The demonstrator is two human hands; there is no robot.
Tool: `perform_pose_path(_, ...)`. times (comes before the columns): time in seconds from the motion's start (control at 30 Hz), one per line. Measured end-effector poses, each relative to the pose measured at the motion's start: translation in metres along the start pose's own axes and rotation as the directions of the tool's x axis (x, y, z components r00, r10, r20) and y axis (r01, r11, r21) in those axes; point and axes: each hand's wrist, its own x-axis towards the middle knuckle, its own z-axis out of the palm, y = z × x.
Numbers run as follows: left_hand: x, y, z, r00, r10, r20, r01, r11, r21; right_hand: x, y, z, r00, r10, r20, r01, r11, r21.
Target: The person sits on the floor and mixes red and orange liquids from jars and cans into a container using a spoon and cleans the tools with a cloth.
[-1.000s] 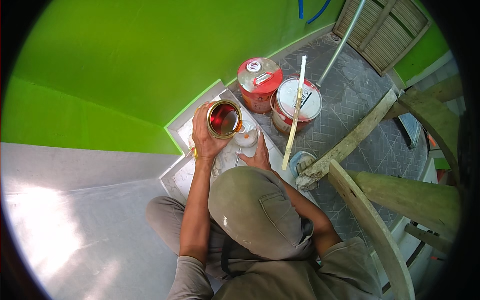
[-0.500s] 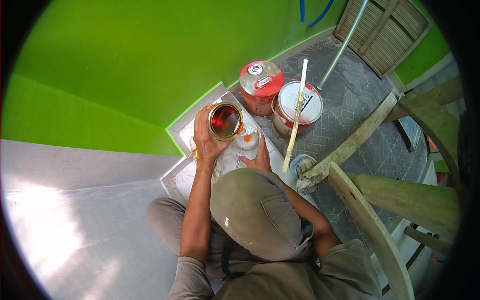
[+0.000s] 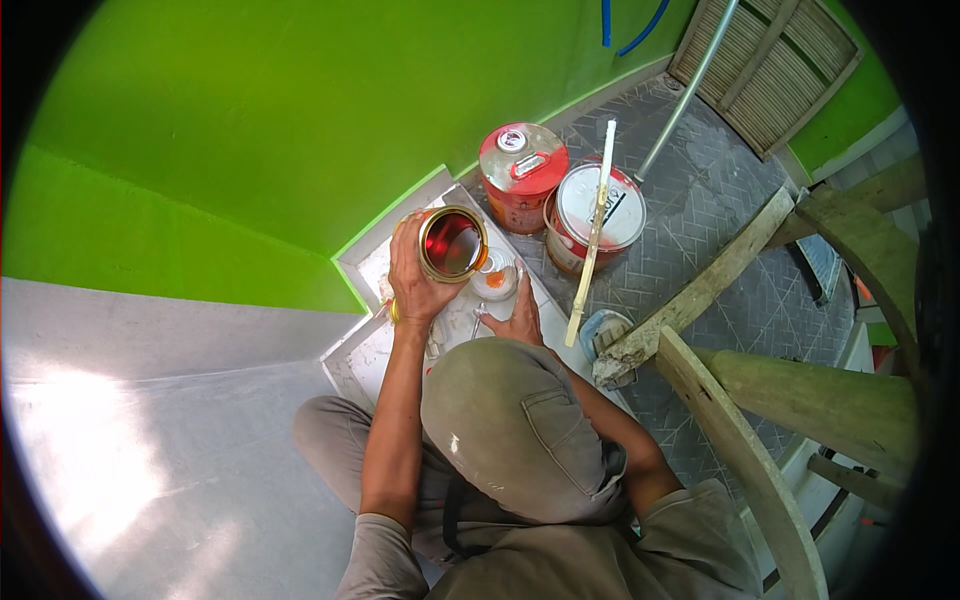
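Tin of reddish-amber liquid is sitting within the left hand, above the far part of a pale ledge and to the far left of the right hand. Its right rim is overlapping, in this view, a translucent container, which is standing between the hands and showing an orange patch. The left hand is curving around the tin's left side and gripping its wall. The right hand is holding thumb and fingers widely parted just beside the container; whether it is touching the container cannot be told. Farther right, a red can and a white-lidded bucket are standing on the floor, a wooden stick crossing the bucket.
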Motion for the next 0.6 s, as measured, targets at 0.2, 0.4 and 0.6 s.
perform_pose_path(0.2, -0.0001, -0.0005, -0.0013, 1.000, 0.002, 0.005, -0.002, 1.000, 0.011, 0.0006, -0.0012, 0.0006, 1.000, 0.017, 0.008, -0.017, 1.000, 0.001)
perform_pose_path(0.4, 0.0007, -0.0003, -0.0013, 1.000, 0.002, 0.005, -0.002, 1.000, 0.011, 0.0009, -0.0024, 0.0014, 0.999, -0.015, -0.030, 0.014, 1.000, -0.022)
perform_pose_path(0.6, 0.0004, -0.0008, -0.0011, 1.000, 0.006, 0.007, -0.006, 1.000, 0.011, 0.0020, -0.0027, 0.0001, 1.000, 0.008, -0.020, -0.008, 1.000, -0.006)
